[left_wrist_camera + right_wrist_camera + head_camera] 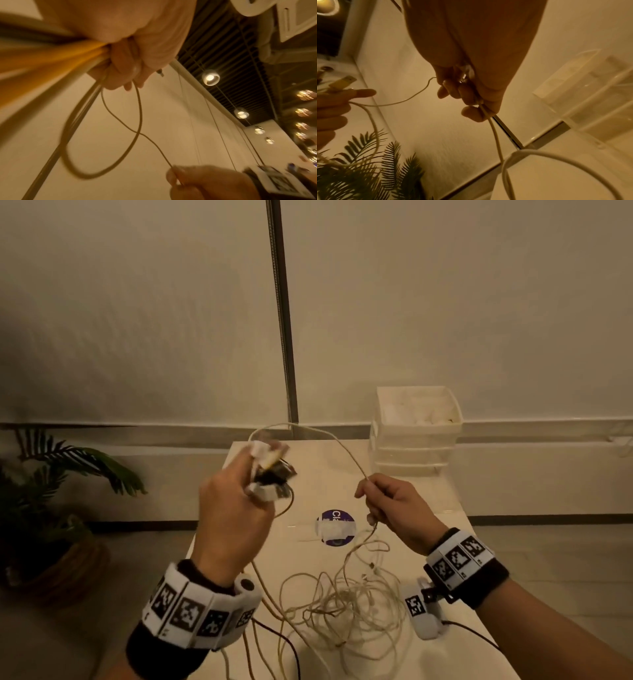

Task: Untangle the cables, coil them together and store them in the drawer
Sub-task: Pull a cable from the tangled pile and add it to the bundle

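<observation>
My left hand (236, 508) is raised over the white table (308, 463) and grips a bundle of cable plugs (269, 470), white, black and yellow, with cords trailing down from its fist (120, 65). From it a thin white cable (329, 436) arcs over to my right hand (390, 505), whose curled fingers (467, 94) hold it. Below that hand the cable drops into a loose tangle of pale cables (342, 601) on the table near me. The clear plastic drawer unit (416, 429) stands at the table's far right corner, its drawers closed.
A round purple sticker (335, 527) marks the table's middle. A potted palm (51, 508) stands on the floor to the left. A wall with a vertical metal strip (282, 313) rises behind the table. Dark wires (472, 635) run from my wrist cameras.
</observation>
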`<state>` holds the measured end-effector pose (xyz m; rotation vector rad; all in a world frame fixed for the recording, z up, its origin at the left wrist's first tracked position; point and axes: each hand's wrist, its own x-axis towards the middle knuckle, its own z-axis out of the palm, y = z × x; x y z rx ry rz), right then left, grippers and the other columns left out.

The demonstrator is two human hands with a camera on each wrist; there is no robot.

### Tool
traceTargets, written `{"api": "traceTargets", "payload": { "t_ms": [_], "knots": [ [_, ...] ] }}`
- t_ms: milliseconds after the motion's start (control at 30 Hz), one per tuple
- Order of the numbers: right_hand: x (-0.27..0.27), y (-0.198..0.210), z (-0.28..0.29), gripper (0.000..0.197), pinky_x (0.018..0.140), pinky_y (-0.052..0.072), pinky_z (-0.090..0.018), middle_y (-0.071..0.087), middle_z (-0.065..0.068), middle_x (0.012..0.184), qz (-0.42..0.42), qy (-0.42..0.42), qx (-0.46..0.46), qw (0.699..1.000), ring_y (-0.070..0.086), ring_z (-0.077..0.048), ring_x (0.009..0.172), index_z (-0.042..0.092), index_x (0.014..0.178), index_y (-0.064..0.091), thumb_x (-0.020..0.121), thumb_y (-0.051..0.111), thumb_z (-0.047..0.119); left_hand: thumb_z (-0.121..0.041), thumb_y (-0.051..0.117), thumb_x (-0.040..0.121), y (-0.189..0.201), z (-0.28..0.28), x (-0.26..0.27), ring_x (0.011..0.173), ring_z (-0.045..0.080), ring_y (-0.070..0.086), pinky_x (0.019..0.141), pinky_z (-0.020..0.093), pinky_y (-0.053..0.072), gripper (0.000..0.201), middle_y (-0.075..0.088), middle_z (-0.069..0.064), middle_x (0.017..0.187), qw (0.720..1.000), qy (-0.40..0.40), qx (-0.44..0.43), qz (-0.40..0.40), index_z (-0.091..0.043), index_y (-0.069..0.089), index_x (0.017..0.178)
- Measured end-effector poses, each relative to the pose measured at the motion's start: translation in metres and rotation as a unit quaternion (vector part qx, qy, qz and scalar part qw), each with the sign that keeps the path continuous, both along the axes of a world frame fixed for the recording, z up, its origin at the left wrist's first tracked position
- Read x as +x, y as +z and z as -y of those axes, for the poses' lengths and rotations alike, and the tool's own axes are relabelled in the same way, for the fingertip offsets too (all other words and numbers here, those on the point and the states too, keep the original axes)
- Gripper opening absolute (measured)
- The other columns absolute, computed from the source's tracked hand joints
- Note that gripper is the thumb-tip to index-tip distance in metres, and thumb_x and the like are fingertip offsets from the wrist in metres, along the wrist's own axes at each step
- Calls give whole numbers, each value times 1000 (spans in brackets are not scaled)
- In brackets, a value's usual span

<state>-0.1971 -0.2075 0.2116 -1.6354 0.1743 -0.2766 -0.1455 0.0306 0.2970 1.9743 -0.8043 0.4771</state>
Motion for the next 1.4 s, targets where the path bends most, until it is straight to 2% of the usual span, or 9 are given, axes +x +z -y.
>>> {"api": "traceTargets", "payload": {
  "t_ms": [167,433,567,700,867,1000,1100,1233,1400],
  "knots": [
    [1,34,-6,23,57,39,-31,42,-5,63,64,-5,-54,996,38,-13,57,12,85,70,98,51,13,0,59,82,-3,14,-4,78,7,64,67,20,52,63,73,-11,96,983,-91,154,-35,-39,55,131],
    [0,62,-27,24,59,38,-36,59,-29,77,99,72,-174,977,45,-26,62,-2,94,68,90,52,17,3,57,82,-8,50,1,62,13,55,52,21,37,24,63,-8,65,992,-97,49,-71,-18,68,86],
    [-5,63,-31,24,57,35,-23,47,0,62,106,71,-143,982,40,-7,57,6,82,65,94,49,20,-3,63,81,-7,54,-1,56,13,57,50,28,43,14,65,-6,61,989,-112,-65,-73,-13,70,76],
    [-14,23,-38,26,58,40,-25,51,-2,65,32,86,-132,987,45,-9,59,19,80,65,99,48,13,2,68,85,0,47,4,58,3,56,51,14,40,29,62,-17,62,991,-69,-109,-29,-27,70,86],
    [-3,-38,-36,27,60,41,-25,51,4,62,-28,93,-151,984,46,-10,58,20,78,56,100,43,13,-5,65,91,4,26,16,73,0,62,65,12,49,15,66,-6,82,984,16,-175,6,-16,68,100],
    [-8,-84,-20,29,57,40,-32,51,4,57,-111,79,-173,976,44,-11,52,20,76,54,100,42,12,-19,66,92,32,2,27,82,-9,60,77,11,47,24,62,-19,83,958,91,-268,44,-41,58,88],
    [-11,-82,-9,29,56,35,-33,44,2,54,-87,-10,-92,992,38,-13,51,9,78,55,102,39,7,-24,64,93,37,-11,37,79,5,61,72,26,48,19,64,-14,81,979,92,-165,-72,-40,60,83],
    [4,-47,-3,28,58,37,-35,43,9,51,-60,-44,-27,997,40,-8,46,1,83,56,103,39,13,-11,58,93,8,-8,22,53,3,50,50,20,38,24,60,-4,60,984,57,55,-159,-21,64,71],
    [-6,0,-9,21,50,26,-29,32,-1,58,-85,14,114,990,27,-14,52,3,84,52,100,42,13,-2,53,93,-8,-3,4,41,-1,45,45,16,31,31,56,-18,47,979,-29,-21,-203,-21,65,71]
  ]
}}
